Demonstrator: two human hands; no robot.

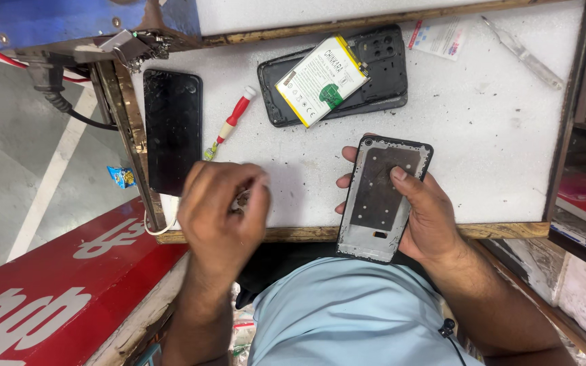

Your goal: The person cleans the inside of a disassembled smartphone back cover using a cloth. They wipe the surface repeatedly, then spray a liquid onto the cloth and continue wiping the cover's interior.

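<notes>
My right hand (425,213) grips a bare phone frame (382,198), dark plate facing up, with the thumb pressed on its right side, over the near edge of the white worktop (483,135). My left hand (224,207) is curled over the worktop's near left part, fingers bunched around something small and pale that I cannot make out. A red-handled screwdriver (233,119) lies just beyond the left hand. Further back sits a black phone back cover (381,74) with a white and yellow battery (321,80) resting on it.
A black phone screen (172,129) lies at the left edge of the worktop. Metal tweezers (523,54) and a small printed paper packet (439,37) lie at the back right. A wooden rim (510,230) bounds the top. A red signboard (49,285) is lower left.
</notes>
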